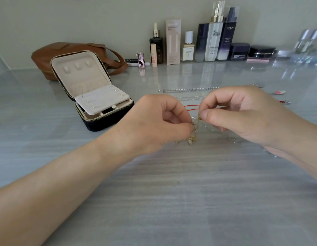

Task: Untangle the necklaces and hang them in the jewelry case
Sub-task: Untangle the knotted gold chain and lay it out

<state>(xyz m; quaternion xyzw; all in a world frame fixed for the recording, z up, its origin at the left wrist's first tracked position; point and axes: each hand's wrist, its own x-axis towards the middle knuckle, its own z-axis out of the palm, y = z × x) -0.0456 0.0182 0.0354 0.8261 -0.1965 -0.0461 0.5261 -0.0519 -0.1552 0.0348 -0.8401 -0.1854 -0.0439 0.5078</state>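
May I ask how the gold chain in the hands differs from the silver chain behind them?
The gold chain is yellow, bunched and pinched by the left hand and right hand; the silver chain is grey, stretched straight and untouched. Neither is in the jewelry case.

A home dressing table: skincare bottles [214,38] line the wall beside a leather handbag [47,54]

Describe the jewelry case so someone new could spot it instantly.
On the grey table, look left, in front of the brown bag. The jewelry case is the black zipped box standing open, the only thing with a cream lining.
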